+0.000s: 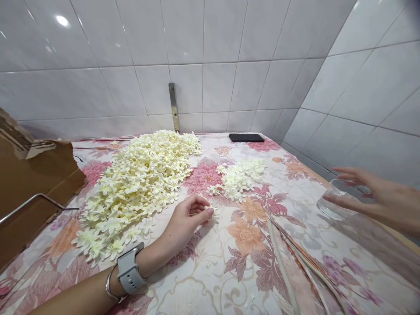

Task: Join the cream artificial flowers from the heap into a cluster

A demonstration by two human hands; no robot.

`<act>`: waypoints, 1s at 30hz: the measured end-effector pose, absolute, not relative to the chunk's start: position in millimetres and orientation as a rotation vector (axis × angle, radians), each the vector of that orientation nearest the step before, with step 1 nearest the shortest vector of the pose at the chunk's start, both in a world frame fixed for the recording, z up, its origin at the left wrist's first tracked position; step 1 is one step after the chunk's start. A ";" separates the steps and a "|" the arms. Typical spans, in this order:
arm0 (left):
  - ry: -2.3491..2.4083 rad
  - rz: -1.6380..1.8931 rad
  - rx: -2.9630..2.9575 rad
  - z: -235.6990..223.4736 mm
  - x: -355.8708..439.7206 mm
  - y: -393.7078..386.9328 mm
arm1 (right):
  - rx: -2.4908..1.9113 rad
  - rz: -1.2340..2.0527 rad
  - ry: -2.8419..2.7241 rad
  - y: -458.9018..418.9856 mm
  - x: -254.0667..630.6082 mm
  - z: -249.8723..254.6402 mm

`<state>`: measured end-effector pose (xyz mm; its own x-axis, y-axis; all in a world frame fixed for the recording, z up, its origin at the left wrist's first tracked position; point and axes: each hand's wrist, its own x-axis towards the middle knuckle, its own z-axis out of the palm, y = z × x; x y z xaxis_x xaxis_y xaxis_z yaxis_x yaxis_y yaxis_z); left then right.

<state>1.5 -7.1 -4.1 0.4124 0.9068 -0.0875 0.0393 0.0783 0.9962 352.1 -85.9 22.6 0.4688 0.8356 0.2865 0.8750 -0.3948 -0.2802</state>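
My left hand (187, 221) rests on the flowered tablecloth (249, 267), fingers pinched on a small cream artificial flower (211, 211). A grey watch and a bracelet are on that wrist. A large heap of cream flowers (138, 183) lies to its left, and a smaller pile (239, 176) lies just beyond it. At the right edge my right hand (377, 197) is blurred, fingers curled round a clear glass jar (337, 199) lying tilted above the table.
A black phone (246, 138) lies at the table's far edge by the white tiled wall. A brown cardboard box (36, 175) with a metal rod stands at the left. A metal bracket (173, 107) is fixed to the wall.
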 end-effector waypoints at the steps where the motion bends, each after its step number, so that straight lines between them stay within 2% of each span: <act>1: 0.942 0.819 1.337 -4.0 1.6 -7.2 | -2.327 -0.053 -1.435 -85.4 354.3 22.3; 3: 0.937 0.815 1.337 -3.9 1.5 -7.2 | -2.329 0.019 -1.420 -85.5 354.3 23.1; 8: 0.930 0.794 1.363 -4.0 1.4 -6.9 | -2.360 -0.129 -1.401 -87.0 334.5 33.2; 13: 0.948 0.765 1.380 -4.1 2.5 -7.2 | -2.329 0.053 -1.419 -71.7 324.3 42.4; 18: 0.944 0.774 1.384 -6.0 2.6 -6.6 | -2.147 0.033 -1.544 -49.4 322.0 32.8; 22: 0.923 0.781 1.406 -8.1 1.3 -7.6 | -2.177 0.040 -1.570 -44.0 317.6 28.2; 30: 0.922 0.785 1.423 -8.3 1.2 -8.4 | -2.204 0.109 -1.625 -42.4 344.4 51.6</act>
